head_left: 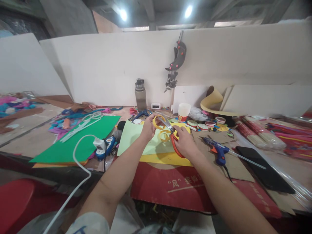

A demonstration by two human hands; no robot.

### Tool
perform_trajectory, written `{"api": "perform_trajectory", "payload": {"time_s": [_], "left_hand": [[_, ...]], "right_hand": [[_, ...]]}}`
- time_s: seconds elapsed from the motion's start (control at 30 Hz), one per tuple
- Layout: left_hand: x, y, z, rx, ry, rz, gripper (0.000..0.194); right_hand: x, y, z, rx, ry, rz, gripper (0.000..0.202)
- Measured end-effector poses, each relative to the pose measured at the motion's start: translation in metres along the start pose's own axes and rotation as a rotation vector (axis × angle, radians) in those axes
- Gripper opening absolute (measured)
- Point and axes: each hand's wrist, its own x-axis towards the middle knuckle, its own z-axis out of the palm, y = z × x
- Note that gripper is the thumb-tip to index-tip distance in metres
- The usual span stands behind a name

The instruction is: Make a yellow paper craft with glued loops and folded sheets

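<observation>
Nearest you, at lower left: a red stool. At the front edge of the bench, a red board with pale printed characters lies under your work. On it, a yellow sheet, partly covered by a pale green sheet.

Above these sheets, your left hand pinches a curling yellow strip between thumb and fingers; loops of it hang below. Your right hand is closed around the orange-red handles of the scissors. Blades point up and left, at the strip; whether they bite into it, you cannot tell from here.

To your right: a blue glue gun on brown cardboard, its clear stick reaching over a black phone. To your left: a large green sheet carrying pale strips, with a white plug in a blue power strip just beside it.

Farther back: a grey bottle, a small white digital clock, a paper cup. Behind, a dark crescent ornament hangs against the white partition.
</observation>
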Motion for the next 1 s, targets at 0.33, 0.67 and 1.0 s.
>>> {"api": "perform_trajectory", "payload": {"time_s": [0.33, 0.67, 1.0], "left_hand": [[0.0, 0.003, -0.001, 0.029, -0.008, 0.0, 0.016], [0.005, -0.001, -0.009, 0.045, -0.118, 0.014, 0.007], [0.005, 0.005, -0.008, 0.003, -0.123, -0.041, 0.015]], "right_hand": [[0.0, 0.002, 0.0, -0.037, -0.015, -0.017, 0.036], [0.0, -0.002, -0.005, -0.102, -0.058, 0.011, 0.036], [0.002, 0.002, -0.002, -0.121, -0.079, -0.011, 0.033]]}}
